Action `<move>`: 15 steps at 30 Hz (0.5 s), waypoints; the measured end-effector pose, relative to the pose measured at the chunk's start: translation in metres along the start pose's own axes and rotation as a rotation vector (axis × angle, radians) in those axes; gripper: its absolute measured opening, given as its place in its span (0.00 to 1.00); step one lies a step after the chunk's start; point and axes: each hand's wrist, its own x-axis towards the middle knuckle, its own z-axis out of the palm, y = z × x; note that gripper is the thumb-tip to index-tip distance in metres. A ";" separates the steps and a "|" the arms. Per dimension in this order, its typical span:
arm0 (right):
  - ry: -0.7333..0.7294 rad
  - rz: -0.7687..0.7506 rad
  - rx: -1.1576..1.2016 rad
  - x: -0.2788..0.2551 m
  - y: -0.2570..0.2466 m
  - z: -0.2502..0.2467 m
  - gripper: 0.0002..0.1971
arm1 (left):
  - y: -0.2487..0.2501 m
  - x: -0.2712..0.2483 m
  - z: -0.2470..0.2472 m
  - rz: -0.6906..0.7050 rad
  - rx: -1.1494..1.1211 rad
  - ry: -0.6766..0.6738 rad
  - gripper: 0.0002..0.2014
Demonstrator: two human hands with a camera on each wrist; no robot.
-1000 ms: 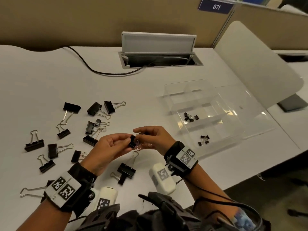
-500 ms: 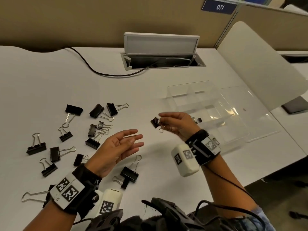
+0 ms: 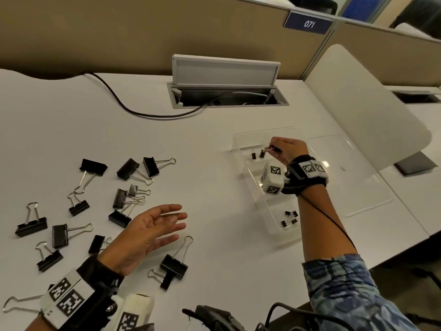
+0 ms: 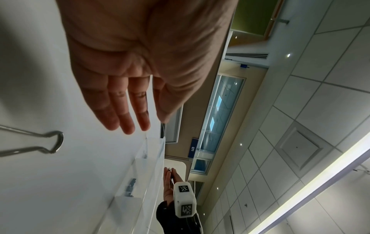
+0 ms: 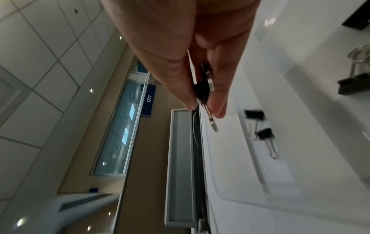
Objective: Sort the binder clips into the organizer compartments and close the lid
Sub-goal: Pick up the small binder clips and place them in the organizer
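Note:
My right hand (image 3: 278, 145) pinches a small black binder clip (image 5: 202, 91) between thumb and fingers above the far compartment of the clear organizer (image 3: 241, 136). Two small clips (image 3: 257, 154) lie in that compartment, and a few more small clips (image 3: 289, 218) lie in the near one. The clear lid (image 3: 353, 173) lies open flat to the organizer's right. My left hand (image 3: 164, 225) hovers open, palm up, over the desk near the scattered clips. Several black binder clips (image 3: 124, 168) of mixed sizes are spread over the desk's left half. One large clip (image 3: 175, 265) lies below the left hand.
A black cable (image 3: 133, 111) runs across the white desk into an open cable hatch (image 3: 226, 91) at the back. A tan partition stands behind it. A white chair back (image 3: 362, 103) stands to the right of the organizer. The desk edge runs along the lower right.
My right hand took the small clip from both hands' grasp and carried it right and away, to above the organizer. The left hand let go and stays open near the scattered clips.

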 end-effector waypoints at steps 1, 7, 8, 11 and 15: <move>0.009 0.003 0.017 0.003 0.000 0.000 0.04 | 0.000 0.000 0.000 -0.002 0.008 0.004 0.46; -0.033 -0.021 0.052 0.012 0.003 0.008 0.11 | 0.000 -0.001 0.000 -0.013 0.029 0.001 0.48; -0.048 -0.019 0.032 0.012 0.003 0.010 0.13 | 0.001 -0.001 0.000 -0.011 0.035 -0.001 0.48; -0.065 0.006 -0.028 0.014 0.001 0.012 0.16 | 0.002 -0.002 0.000 -0.004 0.051 -0.004 0.47; -0.048 0.007 -0.047 0.016 0.003 0.005 0.19 | 0.004 -0.001 -0.001 -0.006 0.055 0.008 0.46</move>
